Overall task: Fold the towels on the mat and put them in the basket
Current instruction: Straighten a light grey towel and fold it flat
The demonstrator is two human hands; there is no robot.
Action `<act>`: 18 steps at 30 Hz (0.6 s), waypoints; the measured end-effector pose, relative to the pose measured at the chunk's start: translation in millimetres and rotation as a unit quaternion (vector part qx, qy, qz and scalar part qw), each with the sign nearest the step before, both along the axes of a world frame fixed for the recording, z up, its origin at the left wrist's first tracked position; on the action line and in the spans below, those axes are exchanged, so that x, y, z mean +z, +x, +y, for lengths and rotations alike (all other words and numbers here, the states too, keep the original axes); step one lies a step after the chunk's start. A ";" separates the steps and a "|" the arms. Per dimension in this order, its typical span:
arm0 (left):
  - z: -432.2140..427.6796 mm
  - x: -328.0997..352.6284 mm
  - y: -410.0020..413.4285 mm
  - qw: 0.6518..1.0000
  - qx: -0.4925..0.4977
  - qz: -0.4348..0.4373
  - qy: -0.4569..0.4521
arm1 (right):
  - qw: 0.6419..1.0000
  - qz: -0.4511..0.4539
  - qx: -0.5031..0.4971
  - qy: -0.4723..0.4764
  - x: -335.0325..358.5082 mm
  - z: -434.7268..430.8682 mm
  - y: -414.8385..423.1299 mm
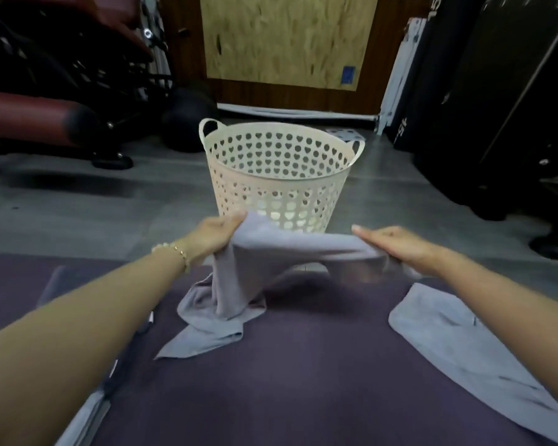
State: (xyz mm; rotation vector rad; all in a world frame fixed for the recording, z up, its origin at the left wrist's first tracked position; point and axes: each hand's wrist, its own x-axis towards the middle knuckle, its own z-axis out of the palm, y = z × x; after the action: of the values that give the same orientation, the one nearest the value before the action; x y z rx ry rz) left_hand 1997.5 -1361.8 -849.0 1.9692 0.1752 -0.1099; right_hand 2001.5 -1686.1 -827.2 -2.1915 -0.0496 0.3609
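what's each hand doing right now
Left hand: grips the lifted grey cloth towel.
Right hand: pinches the same towel's other end, fingers straight.

The light is dim and even, and it is very dark behind the basket (279,162). A soft shadow lies on the mat (303,365) just in front of the basket. Everything looks a little blurred, and straight lines far from the basket bend.
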 end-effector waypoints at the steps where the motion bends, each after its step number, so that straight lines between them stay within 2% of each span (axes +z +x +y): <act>1: -6.6 -27.2 -14.6 0.999 -0.010 0.039 0.015 | 0.999 0.028 0.004 -0.033 -31.1 -4.4 -6.8; 6: -31.8 -162.6 -70.1 0.979 -0.056 0.184 0.066 | 0.978 0.178 0.017 -0.110 -166.3 -21.6 -67.5; 10: -38.1 -229.6 -100.6 0.922 -0.165 0.303 0.175 | 0.951 0.278 0.033 -0.132 -239.6 -36.6 -109.4; 11: -39.7 -240.0 -101.4 0.921 -0.166 0.309 0.169 | 0.946 0.301 0.036 -0.113 -247.5 -36.5 -116.2; 14: -52.1 -254.3 -93.4 0.941 -0.140 0.301 0.063 | 0.942 0.333 0.019 -0.018 -257.5 -35.0 -119.4; 16: -69.1 -255.3 -82.9 0.950 -0.128 0.284 0.028 | 0.952 0.303 -0.028 0.037 -257.8 -36.6 -111.8; 18: -91.6 -254.6 -68.3 0.962 -0.102 0.255 0.001 | 0.963 0.230 -0.109 0.091 -258.9 -38.6 -100.0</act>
State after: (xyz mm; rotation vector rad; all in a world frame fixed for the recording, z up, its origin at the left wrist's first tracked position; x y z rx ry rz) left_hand 1929.1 -1453.3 -1103.5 1.9223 0.3047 -0.7543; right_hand 1901.5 -1724.7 -1086.1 -1.8612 0.3970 0.7002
